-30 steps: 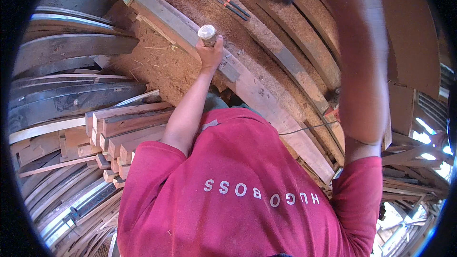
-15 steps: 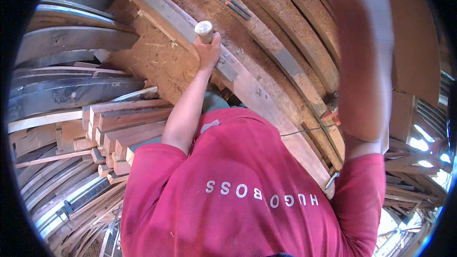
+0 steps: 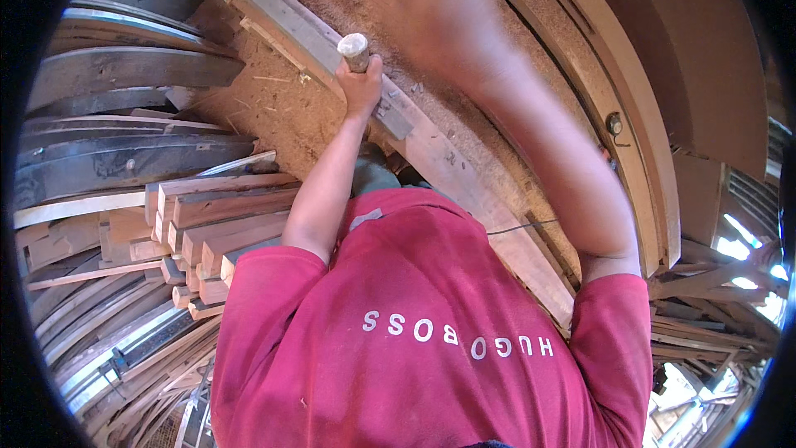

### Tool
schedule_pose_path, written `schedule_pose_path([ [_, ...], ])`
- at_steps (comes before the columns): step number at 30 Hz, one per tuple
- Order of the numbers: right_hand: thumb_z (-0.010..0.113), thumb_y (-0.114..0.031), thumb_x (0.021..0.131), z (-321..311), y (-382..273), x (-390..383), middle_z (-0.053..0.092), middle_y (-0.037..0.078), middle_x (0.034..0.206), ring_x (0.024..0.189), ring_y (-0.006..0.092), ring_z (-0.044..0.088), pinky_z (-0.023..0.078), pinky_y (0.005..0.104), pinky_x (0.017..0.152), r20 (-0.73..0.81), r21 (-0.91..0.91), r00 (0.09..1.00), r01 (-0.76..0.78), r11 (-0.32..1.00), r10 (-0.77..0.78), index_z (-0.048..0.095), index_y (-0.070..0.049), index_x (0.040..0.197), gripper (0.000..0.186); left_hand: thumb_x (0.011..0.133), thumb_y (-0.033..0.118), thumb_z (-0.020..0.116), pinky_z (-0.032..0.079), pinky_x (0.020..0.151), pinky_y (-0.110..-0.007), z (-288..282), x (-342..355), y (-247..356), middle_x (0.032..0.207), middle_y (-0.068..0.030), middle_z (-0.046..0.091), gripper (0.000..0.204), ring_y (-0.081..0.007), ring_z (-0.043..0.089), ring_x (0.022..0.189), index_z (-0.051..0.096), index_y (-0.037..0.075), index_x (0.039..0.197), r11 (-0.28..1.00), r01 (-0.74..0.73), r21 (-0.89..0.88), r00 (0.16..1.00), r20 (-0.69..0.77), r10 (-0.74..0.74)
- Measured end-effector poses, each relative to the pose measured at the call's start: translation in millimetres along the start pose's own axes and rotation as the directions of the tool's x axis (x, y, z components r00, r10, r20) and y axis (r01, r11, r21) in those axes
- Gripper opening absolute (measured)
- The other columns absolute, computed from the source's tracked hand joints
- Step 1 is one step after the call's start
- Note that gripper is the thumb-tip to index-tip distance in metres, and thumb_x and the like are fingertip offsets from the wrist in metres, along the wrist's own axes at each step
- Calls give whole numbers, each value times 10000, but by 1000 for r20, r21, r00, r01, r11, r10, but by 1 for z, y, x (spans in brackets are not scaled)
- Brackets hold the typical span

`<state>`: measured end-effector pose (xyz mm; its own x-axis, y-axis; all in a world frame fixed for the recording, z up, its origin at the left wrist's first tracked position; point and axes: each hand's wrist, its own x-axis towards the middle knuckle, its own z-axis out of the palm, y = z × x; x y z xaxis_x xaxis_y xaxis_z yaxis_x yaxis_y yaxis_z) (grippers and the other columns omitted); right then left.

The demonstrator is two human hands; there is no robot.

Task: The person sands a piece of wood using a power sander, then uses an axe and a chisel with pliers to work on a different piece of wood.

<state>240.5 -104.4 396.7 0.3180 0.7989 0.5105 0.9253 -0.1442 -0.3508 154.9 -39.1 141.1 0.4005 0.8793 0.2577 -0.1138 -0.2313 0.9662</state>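
Note:
My left hand (image 3: 361, 90) is closed around the upright thick wooden handle of what looks like a chisel (image 3: 354, 48); its blade is hidden below my fist. It stands at a long timber beam (image 3: 448, 158) that slants from upper left to lower right. Dark marks and small chips lie on the beam beside the hand. At the top of the view, my right hand (image 3: 439, 0) is raised and smeared by motion. It seems curled around something dark, which I cannot make out, cut off by the picture's edge.
Stacked squared timbers (image 3: 224, 220) lie left of me, with curved-looking planks (image 3: 124, 75) beyond. Sawdust (image 3: 290, 116) covers the ground around the beam. More long boards (image 3: 613, 108) lie to the right, and a thin cable (image 3: 522, 226) crosses the beam.
My right arm has swung inward to the left, bringing the blurred hand into view. It now covers the pliers seen before. My left hand stays nearly still on the chisel.

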Motion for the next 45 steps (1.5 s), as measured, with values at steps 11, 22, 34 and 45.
schedule_pose_path([
  [11,599,-332,982,7,36,-139,605,128,669,465,197,599,474,365,435,551,174,592,-771,613,588,500,25,1017,372,803,125,746,507,703,-347,-5,1,13,824,-61,668,197,-157,617,767,639,-6,904,992,37,118,994,-105,-25],
  [22,603,-330,971,20,25,-299,585,87,622,539,188,609,485,368,530,655,133,223,-975,180,722,568,12,1028,348,859,171,687,417,545,-302,-17,48,-55,668,22,554,167,-116,513,569,581,80,767,914,401,-56,907,-119,-405],
  [34,594,-305,982,22,15,-300,562,65,606,441,164,575,459,332,427,635,112,-2,-989,-95,773,510,1,1188,378,913,158,622,230,349,-216,-44,96,-73,556,76,349,272,-42,282,393,438,148,713,146,913,-381,389,706,-592],
  [45,595,-335,989,25,29,-304,572,57,623,454,154,577,463,325,422,640,130,-79,-969,-209,765,535,-15,1062,335,762,112,701,536,886,-465,-69,-45,2,1134,-195,684,364,-379,645,1082,665,77,1122,629,-581,517,469,844,-261],
])
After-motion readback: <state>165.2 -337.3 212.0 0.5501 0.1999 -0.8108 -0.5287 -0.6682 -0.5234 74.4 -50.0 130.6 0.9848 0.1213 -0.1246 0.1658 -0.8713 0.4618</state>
